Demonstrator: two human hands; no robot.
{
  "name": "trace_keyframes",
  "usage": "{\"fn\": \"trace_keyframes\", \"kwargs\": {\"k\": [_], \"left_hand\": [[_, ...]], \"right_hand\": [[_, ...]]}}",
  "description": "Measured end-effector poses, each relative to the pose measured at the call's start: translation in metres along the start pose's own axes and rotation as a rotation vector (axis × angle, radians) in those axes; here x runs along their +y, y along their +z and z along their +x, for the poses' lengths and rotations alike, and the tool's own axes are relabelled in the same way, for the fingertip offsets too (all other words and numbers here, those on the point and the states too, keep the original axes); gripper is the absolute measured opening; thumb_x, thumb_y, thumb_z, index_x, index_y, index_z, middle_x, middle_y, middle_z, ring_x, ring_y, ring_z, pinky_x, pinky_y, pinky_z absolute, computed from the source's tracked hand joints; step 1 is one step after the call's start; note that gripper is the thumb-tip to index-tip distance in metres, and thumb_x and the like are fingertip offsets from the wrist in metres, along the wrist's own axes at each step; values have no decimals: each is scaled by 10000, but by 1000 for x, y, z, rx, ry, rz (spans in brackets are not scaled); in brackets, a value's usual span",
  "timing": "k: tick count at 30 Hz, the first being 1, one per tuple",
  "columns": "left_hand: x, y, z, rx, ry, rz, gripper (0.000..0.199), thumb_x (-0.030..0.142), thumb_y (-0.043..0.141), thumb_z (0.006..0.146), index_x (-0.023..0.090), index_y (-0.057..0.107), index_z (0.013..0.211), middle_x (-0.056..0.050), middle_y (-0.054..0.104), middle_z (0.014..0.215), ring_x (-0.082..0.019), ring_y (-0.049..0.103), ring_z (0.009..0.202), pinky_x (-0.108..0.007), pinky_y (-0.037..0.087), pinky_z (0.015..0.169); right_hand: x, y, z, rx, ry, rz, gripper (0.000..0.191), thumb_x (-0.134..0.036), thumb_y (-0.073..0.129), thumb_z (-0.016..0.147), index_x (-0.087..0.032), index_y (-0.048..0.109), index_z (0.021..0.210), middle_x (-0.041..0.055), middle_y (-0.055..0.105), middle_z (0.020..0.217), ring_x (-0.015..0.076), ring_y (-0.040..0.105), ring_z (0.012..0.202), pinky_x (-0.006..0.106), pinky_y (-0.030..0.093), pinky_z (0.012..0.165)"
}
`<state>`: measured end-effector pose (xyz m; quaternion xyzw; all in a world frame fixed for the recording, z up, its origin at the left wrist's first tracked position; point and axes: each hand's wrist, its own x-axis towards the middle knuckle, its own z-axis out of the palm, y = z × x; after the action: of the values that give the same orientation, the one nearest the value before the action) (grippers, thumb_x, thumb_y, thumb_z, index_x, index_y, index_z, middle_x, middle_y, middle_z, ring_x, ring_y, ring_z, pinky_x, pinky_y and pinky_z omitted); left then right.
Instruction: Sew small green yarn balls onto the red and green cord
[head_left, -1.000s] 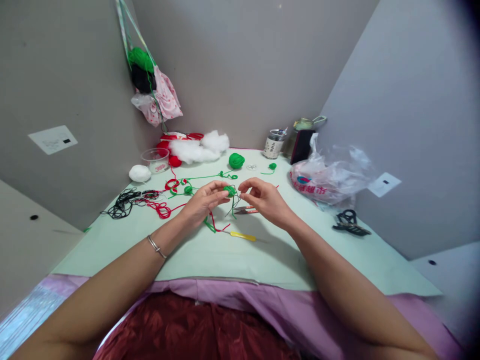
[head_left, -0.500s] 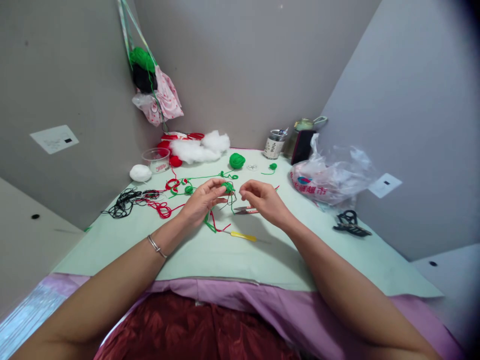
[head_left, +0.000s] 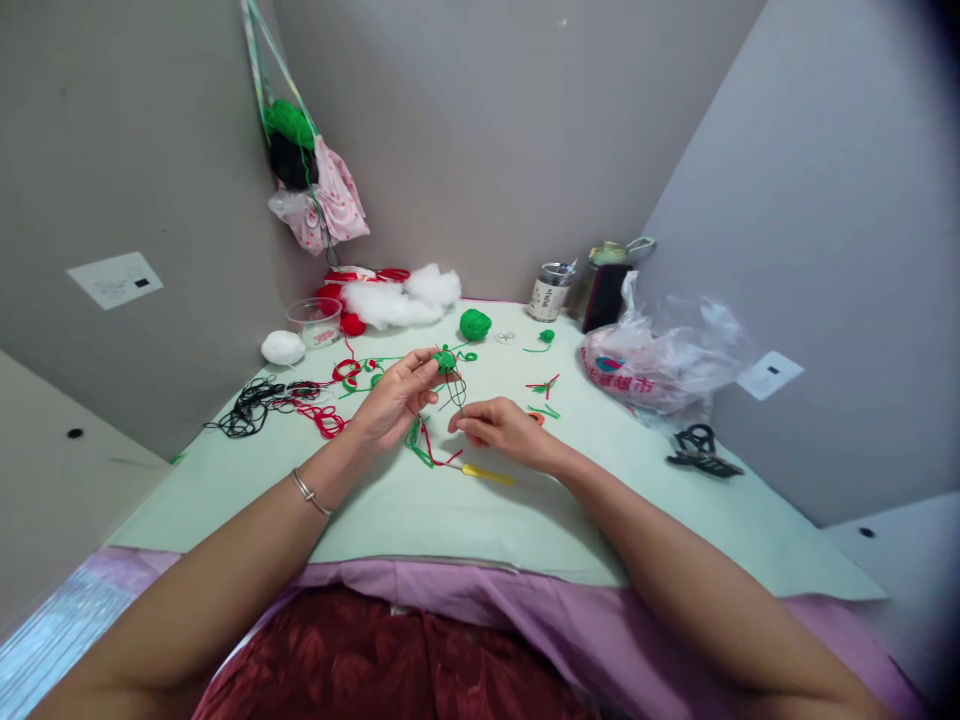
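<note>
My left hand point(head_left: 397, 398) pinches a small green crocheted piece point(head_left: 445, 361) between thumb and fingers. Dark thin strands point(head_left: 456, 392) and a green yarn end dangle from it. Just to the right and lower, my right hand point(head_left: 504, 431) is closed, its fingertips pinching the green yarn end. Beneath the hands, a crochet hook with a yellow handle point(head_left: 487, 475) lies on the table beside a red strand point(head_left: 442, 452) and a loop of green yarn point(head_left: 418, 446). Thread snips show only an orange bit of handle point(head_left: 535, 420) behind my right hand.
Black yarn point(head_left: 253, 408) and red yarn point(head_left: 324, 420) lie tangled at the left. Farther back are white stuffing point(head_left: 401, 297), a plastic tub point(head_left: 315, 322) and a green yarn ball point(head_left: 475, 324). A plastic bag point(head_left: 645, 360) and a black hair claw point(head_left: 701, 452) sit at the right.
My right hand has moved down and left, drawing the green yarn end below the piece, and now covers most of the snips. My left hand has shifted slightly up and left with the piece.
</note>
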<state>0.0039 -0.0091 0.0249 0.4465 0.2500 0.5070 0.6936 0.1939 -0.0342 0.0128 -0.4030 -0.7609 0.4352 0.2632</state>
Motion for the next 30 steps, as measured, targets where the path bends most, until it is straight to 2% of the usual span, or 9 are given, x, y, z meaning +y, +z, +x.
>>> {"fn": "trace_keyframes", "kwargs": {"k": [3, 9, 17, 19, 22, 25, 27, 30], "left_hand": [[1, -1, 0, -4, -9, -31, 304, 252, 768, 759, 171, 618, 1011, -45, 660, 1053, -125, 656, 865, -153, 438, 530], [-1, 2, -1, -85, -40, -67, 262, 248, 748, 785, 153, 637, 1002, -35, 665, 989, -103, 657, 824, -172, 538, 713], [2, 0, -3, -143, -74, -63, 271, 334, 720, 816, 159, 638, 1006, -38, 661, 958, -117, 662, 808, -201, 565, 698], [2, 0, -3, -144, -68, -54, 280, 354, 720, 814, 162, 643, 1002, -41, 665, 957, -126, 659, 833, -213, 567, 723], [2, -1, -2, -137, -36, -57, 272, 356, 728, 807, 172, 656, 994, -37, 666, 984, -122, 644, 856, -226, 562, 774], [0, -2, -1, -141, -28, -45, 254, 341, 730, 806, 170, 668, 984, -35, 659, 1007, -109, 624, 845, -221, 555, 781], [-1, -2, -1, -142, -42, -32, 248, 343, 726, 809, 168, 673, 977, -37, 659, 1014, -100, 614, 818, -205, 547, 743], [-2, -1, -1, -133, -58, -9, 257, 369, 706, 823, 170, 681, 982, -39, 663, 989, -81, 589, 730, -179, 522, 649]], "right_hand": [[-2, 1, -2, 4, -36, -190, 253, -233, 498, 899, -145, 735, 893, -45, 486, 558, 83, 415, 529, 210, 323, 553], [-4, 4, -5, -54, -51, -316, 266, -190, 502, 882, -164, 765, 913, -20, 604, 623, 100, 481, 572, 211, 341, 585], [5, -1, -4, -13, -64, -380, 269, -195, 501, 889, -187, 758, 968, -4, 640, 664, 110, 512, 594, 224, 354, 599], [7, -5, -3, 78, -64, -398, 274, -160, 523, 859, -198, 729, 1037, 17, 682, 794, 115, 534, 628, 236, 383, 634], [6, -13, -3, 338, -103, -352, 282, -183, 550, 852, -208, 671, 1105, 49, 685, 988, 117, 544, 655, 257, 420, 670], [-1, -19, -5, 564, -157, -244, 174, -283, 542, 894, -192, 670, 967, 46, 670, 913, 118, 502, 623, 260, 416, 632], [-6, -20, -7, 632, -178, -187, 176, -318, 548, 899, -186, 664, 890, 40, 657, 855, 117, 470, 610, 261, 401, 606], [-12, -18, -8, 613, -165, -102, 203, -353, 559, 895, -184, 670, 876, 38, 647, 834, 112, 457, 595, 257, 393, 570]]}}
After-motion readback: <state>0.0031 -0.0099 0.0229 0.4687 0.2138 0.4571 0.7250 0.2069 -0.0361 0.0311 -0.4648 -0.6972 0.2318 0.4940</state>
